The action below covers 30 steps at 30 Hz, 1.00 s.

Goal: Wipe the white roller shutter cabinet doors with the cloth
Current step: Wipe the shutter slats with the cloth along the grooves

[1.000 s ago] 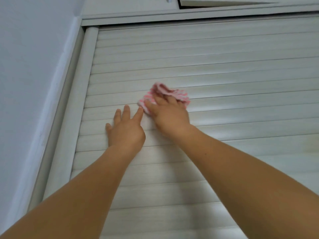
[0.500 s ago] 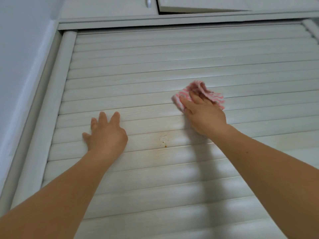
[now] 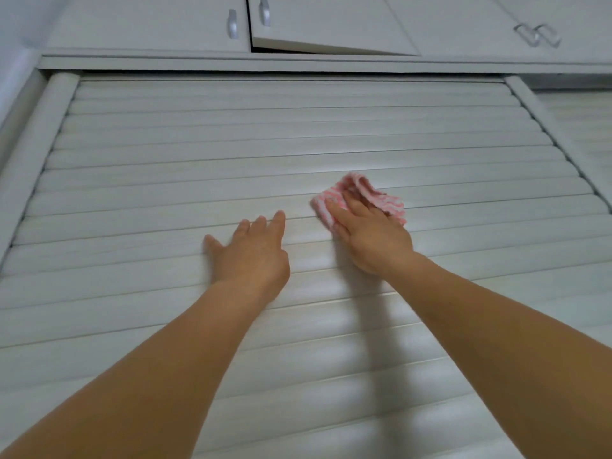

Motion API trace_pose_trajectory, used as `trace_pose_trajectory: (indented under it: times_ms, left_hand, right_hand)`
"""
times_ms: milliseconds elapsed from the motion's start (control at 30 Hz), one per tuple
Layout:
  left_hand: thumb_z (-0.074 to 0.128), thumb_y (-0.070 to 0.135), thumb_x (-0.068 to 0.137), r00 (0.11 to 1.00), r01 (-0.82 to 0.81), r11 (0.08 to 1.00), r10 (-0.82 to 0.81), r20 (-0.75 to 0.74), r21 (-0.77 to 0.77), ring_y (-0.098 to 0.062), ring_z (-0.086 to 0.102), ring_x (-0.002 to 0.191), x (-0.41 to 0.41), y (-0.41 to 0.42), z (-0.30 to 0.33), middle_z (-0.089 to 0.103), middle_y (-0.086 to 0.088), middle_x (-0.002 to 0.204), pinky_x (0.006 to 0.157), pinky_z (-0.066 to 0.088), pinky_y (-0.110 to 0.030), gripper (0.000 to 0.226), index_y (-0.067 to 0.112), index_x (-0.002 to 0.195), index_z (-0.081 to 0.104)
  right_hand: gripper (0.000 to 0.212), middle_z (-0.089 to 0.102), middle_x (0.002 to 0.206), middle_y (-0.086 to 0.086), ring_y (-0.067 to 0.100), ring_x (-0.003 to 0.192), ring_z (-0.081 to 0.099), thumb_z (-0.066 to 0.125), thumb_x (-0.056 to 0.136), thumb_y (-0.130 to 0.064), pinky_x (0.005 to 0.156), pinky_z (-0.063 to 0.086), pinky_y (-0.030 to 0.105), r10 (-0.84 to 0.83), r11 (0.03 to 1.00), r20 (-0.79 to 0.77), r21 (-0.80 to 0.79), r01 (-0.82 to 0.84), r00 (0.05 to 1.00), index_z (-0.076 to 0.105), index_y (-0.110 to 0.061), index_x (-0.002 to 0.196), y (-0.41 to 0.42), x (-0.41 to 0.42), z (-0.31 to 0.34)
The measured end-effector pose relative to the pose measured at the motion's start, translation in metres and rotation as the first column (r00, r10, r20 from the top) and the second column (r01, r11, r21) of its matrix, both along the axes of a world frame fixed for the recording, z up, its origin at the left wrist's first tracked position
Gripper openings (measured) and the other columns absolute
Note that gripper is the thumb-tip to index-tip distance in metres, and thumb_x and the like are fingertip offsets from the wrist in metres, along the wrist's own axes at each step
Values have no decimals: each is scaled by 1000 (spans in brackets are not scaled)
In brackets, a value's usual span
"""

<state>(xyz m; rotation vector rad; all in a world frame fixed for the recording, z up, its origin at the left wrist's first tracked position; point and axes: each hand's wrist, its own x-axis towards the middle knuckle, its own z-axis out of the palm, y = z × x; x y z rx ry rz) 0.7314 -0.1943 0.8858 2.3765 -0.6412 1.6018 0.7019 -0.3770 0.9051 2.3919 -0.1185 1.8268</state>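
The white roller shutter door fills the view, its horizontal slats running left to right. My right hand lies flat on a crumpled pink-and-white striped cloth and presses it against the slats right of the middle. My left hand rests flat on the bare slats just left of the cloth, fingers straight and slightly spread, holding nothing.
White upper cupboard doors with metal handles run along the top; one door stands slightly ajar. A rounded frame post borders the shutter on the left, a slanted frame on the right, with another shutter beyond.
The right hand has slid the cloth to the right along the slats, and the left hand has followed it rightward. My view has tilted up, showing more of the upper cupboards.
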Motion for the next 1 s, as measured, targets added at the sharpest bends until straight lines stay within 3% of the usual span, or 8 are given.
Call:
trace_pose_trajectory:
  times_ms: [133, 233, 367, 500, 700, 867, 1000]
  left_hand:
    - [25, 24, 96, 990, -123, 992, 124, 68, -19, -25, 23, 138, -3, -11, 0, 30, -1, 146, 108, 3, -65, 57, 29, 148, 4]
    - [25, 27, 95, 971, -225, 973, 228, 71, -45, -29, 34, 129, -9, -24, 3, 32, -5, 141, 108, 3, -66, 54, 30, 147, 10]
    - [25, 30, 96, 975, -210, 978, 210, 77, -10, -29, 21, 135, -15, -45, 6, 21, -9, 146, 110, 5, -62, 52, 29, 146, 13]
    - [26, 30, 97, 995, -97, 995, 96, 32, 29, -26, -1, 143, -16, -55, 7, 0, -1, 157, 111, 5, -59, 54, 31, 148, 7]
    - [31, 30, 95, 988, -136, 991, 134, 81, 11, -23, 5, 144, -12, -54, 5, 8, 0, 156, 109, 3, -64, 52, 36, 145, 17]
    - [30, 28, 93, 965, -209, 978, 207, 160, -7, -23, 33, 130, -16, -58, 8, 39, 0, 131, 108, 4, -66, 38, 32, 130, 38]
    - [26, 27, 94, 954, -247, 967, 255, 156, -67, -28, 47, 114, -23, -69, 11, 44, -4, 122, 108, 5, -65, 37, 29, 130, 35]
  right_hand:
    - [52, 0, 160, -4, 21, 146, 2, 17, 99, -40, 113, 17, 54, -38, 996, 9, 76, 38, 999, 8, -37, 151, -60, -12, 5]
    - [53, 5, 160, -2, 25, 146, 8, 17, 98, -40, 113, 18, 54, -40, 976, 53, 214, 27, 998, 11, -36, 150, -93, -25, 10]
    - [53, 10, 158, -1, 33, 141, 19, 31, 98, -30, 107, 21, 58, -42, 940, 47, 340, 24, 998, 14, -36, 149, -86, -29, 22]
    - [55, 4, 159, -4, 29, 144, 11, 34, 97, -31, 109, 19, 56, -2, 993, 28, 114, -1, 1000, 15, -38, 148, -51, -16, 33]
    - [52, -8, 159, -5, 26, 146, -6, 32, 100, -38, 112, 3, 58, 59, 972, -138, -217, -89, 989, 14, -39, 149, 7, 1, 53]
    - [48, -9, 159, -8, 26, 145, -10, 25, 101, -46, 113, -5, 57, 69, 964, -170, -241, -110, 983, 13, -44, 147, 7, 0, 65]
    - [49, -12, 158, -9, 28, 145, -8, 19, 99, -50, 112, -4, 59, 85, 985, -126, -142, -103, 988, 9, -46, 147, -20, -8, 73]
